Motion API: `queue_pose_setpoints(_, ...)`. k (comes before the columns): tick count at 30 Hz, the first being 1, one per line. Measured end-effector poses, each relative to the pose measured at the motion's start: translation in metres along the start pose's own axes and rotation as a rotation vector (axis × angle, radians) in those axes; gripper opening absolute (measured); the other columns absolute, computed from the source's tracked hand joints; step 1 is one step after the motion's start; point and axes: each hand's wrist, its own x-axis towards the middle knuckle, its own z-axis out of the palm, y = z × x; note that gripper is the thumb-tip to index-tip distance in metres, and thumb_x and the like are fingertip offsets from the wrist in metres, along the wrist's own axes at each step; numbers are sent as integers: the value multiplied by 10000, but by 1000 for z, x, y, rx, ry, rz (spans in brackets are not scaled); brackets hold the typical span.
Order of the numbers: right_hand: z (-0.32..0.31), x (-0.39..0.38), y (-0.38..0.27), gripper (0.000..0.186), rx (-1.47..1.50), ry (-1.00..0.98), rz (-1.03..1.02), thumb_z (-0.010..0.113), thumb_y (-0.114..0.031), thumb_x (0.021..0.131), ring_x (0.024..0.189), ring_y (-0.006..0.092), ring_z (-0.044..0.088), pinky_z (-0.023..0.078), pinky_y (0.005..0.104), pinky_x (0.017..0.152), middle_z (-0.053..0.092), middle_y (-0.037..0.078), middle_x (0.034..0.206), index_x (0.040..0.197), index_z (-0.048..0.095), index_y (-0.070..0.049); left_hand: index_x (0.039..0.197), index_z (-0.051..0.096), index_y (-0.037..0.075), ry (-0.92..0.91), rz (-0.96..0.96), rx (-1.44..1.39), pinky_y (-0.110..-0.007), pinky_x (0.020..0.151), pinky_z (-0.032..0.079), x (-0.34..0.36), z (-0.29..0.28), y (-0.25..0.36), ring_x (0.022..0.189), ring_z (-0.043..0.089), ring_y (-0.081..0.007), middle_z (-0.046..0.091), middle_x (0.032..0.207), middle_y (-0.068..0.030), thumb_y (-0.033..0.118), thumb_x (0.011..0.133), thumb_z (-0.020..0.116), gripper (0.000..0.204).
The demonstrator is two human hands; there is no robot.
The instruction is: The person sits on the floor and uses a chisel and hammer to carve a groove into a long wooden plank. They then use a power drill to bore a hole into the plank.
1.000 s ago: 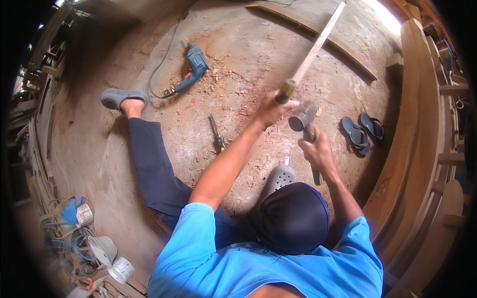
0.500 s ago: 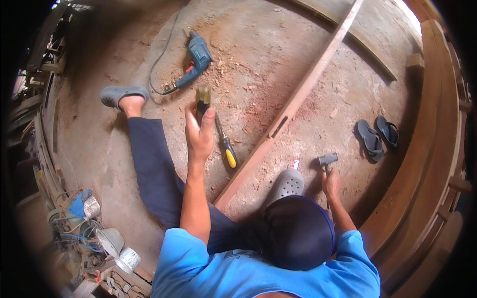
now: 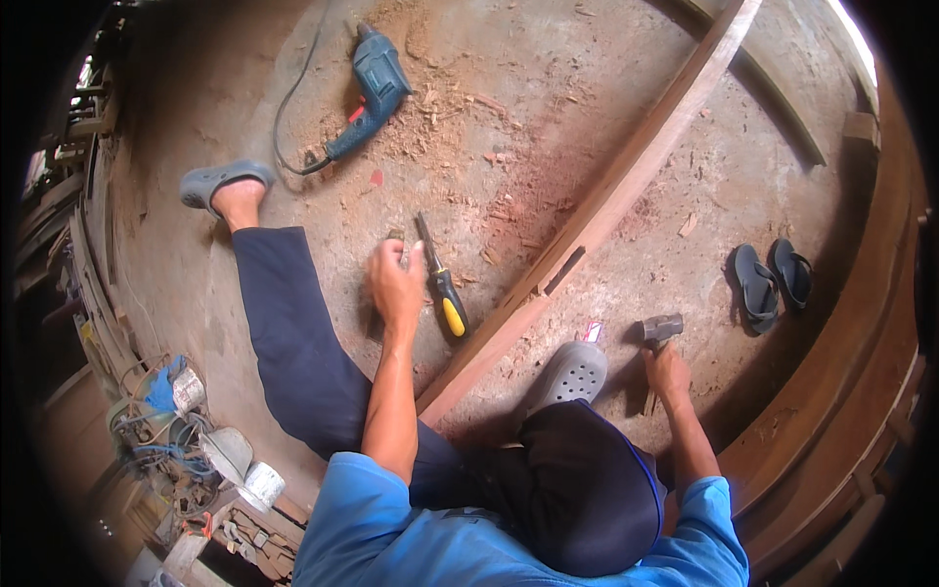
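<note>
Right hand [image 3: 668, 374] here, fingers clamped round the hammer [image 3: 662, 329], its head just beyond the knuckles! Over to the left hand [image 3: 396, 284]: fingers curled by a stubby handle [image 3: 395, 235] poking out past their tips, though whether they're gripping it, I can't tell. Right beside those fingers lies the yellow-black tool [image 3: 448, 295]. And the slotted beam [image 3: 626, 196] slants between the two hands, the drill [image 3: 380, 88] well beyond the left fingertips!
</note>
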Motion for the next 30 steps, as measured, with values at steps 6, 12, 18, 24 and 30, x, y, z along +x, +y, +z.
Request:
queue_pose_setpoints(6,-18,2,-6,540,-133,-24,-88,664,-486,945,973,460,714,562,520,852,732,300,985,1035,674,46,1136,562,61,-268,-79,-18,-535,776,547,13,10,47,860,710,-456,735,911,-216,377,824,838,523)
queue_pose_setpoints(12,-71,-10,-44,517,-87,57,-71,683,-507,935,881,433,735,581,499,782,741,265,884,888,742,5,1029,682,32,-298,-180,-192,-477,810,559,19,21,15,904,737,-392,763,933,-200,336,799,849,416)
queue_pose_setpoints(18,-104,-72,-113,438,289,113,-518,703,-430,954,717,410,724,579,481,683,734,201,776,898,721,4,943,689,-4,-258,-123,-351,-428,731,539,15,16,3,758,715,-323,742,823,-169,277,874,772,301)
queue_pose_setpoints(24,-95,-114,-192,423,424,-149,-878,689,-423,957,852,413,727,565,490,769,738,244,884,1048,720,-12,943,639,13,-159,-68,-709,-276,584,474,9,-58,23,647,606,-94,675,754,-38,161,943,731,174)
queue_pose_setpoints(30,-84,-114,-225,707,665,-138,-950,794,-450,889,855,372,726,574,450,762,719,208,1012,1397,515,-45,1009,595,59,-153,-124,-1470,-245,654,551,4,-129,42,698,653,-86,673,842,-18,194,1002,706,176)
